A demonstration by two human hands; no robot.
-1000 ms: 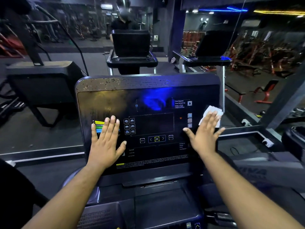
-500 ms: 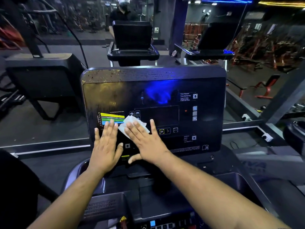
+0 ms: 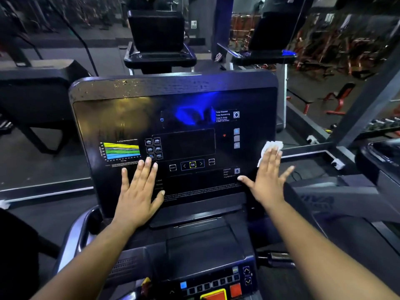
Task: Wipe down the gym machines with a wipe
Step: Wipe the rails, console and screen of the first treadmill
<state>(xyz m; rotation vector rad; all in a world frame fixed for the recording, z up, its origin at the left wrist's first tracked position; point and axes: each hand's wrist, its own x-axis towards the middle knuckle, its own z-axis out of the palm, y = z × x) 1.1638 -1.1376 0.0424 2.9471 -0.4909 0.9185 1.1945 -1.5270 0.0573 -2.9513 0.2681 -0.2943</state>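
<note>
Wipe [image 3: 270, 149] mostly hidden under flat right hand [image 3: 268, 180] | left hand [image 3: 138, 191] splayed, empty, on console [image 3: 121, 118]

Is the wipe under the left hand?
No, the wipe lies under the right hand; the left hand is bare.

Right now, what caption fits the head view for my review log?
Right hand presses a white wipe flat at the treadmill console's right edge; left hand braces the panel.
</note>
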